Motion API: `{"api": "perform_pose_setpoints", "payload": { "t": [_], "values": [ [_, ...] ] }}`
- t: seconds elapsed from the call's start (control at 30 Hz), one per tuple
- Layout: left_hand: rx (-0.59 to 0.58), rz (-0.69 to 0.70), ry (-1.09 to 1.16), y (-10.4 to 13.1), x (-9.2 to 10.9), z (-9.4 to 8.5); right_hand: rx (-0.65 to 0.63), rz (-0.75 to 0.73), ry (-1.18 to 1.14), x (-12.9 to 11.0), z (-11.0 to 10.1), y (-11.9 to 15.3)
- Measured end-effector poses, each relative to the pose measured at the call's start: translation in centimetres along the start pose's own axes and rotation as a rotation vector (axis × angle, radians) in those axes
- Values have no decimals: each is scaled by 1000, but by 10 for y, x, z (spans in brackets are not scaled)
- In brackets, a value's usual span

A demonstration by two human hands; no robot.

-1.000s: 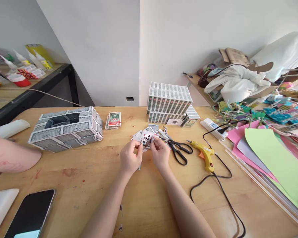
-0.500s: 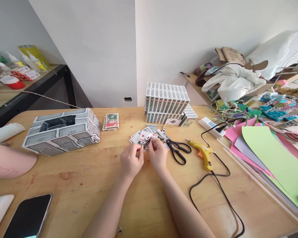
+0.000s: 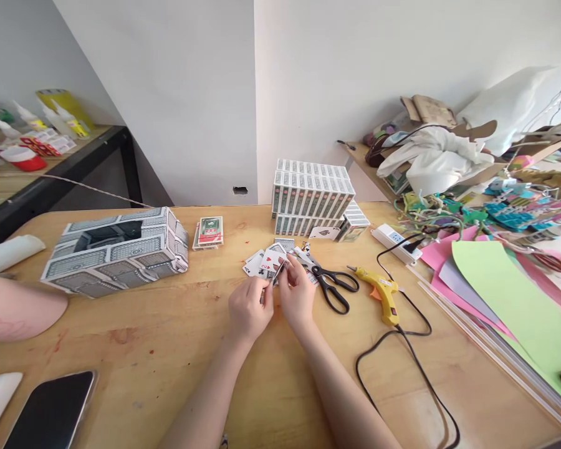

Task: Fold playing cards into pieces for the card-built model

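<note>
Pinching one thin card (image 3: 279, 272): left hand (image 3: 251, 307) and right hand (image 3: 298, 292) both clamped on it, thumb to finger. Card sits tilted between the fingertips, just by a loose pile of flat printed cards (image 3: 263, 262), count unclear. One scissors (image 3: 316, 270), black looped handles, beside right hand. One yellow glue gun (image 3: 381, 292) farther right, wooden worktop (image 3: 177, 330).
</note>
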State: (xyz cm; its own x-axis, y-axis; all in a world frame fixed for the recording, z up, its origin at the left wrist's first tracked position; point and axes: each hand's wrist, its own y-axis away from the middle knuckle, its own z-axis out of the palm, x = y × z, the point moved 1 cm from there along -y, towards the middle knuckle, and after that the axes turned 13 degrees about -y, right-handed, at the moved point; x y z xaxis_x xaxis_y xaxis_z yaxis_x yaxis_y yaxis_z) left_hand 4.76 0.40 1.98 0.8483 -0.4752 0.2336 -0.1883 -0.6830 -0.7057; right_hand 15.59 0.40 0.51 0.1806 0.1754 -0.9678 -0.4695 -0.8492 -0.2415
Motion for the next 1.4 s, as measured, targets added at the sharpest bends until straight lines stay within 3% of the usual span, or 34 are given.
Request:
{"api": "perform_pose_setpoints", "payload": {
  "t": [0.17,0.67,0.87,0.97,1.2,1.3,1.4],
  "values": [
    [-2,-6,-7,2,1,1,-69,-19,30,1,-4,-4],
    [-26,82,-34,4,9,2,74,-6,21,-4,-3,1],
    [-16,16,-25,4,3,2,-51,7,-23,1,-8,-7],
    [-26,-1,-17,4,1,2,-54,-34,34,0,-10,-9],
    [-35,50,-4,4,8,1,94,-198,290,-3,-8,-3],
    [-33,86,0,3,8,1,101,-157,210,-4,-8,-3],
    [-29,92,15,3,5,1,-21,-79,34,-5,-11,-8]
  ]
}}
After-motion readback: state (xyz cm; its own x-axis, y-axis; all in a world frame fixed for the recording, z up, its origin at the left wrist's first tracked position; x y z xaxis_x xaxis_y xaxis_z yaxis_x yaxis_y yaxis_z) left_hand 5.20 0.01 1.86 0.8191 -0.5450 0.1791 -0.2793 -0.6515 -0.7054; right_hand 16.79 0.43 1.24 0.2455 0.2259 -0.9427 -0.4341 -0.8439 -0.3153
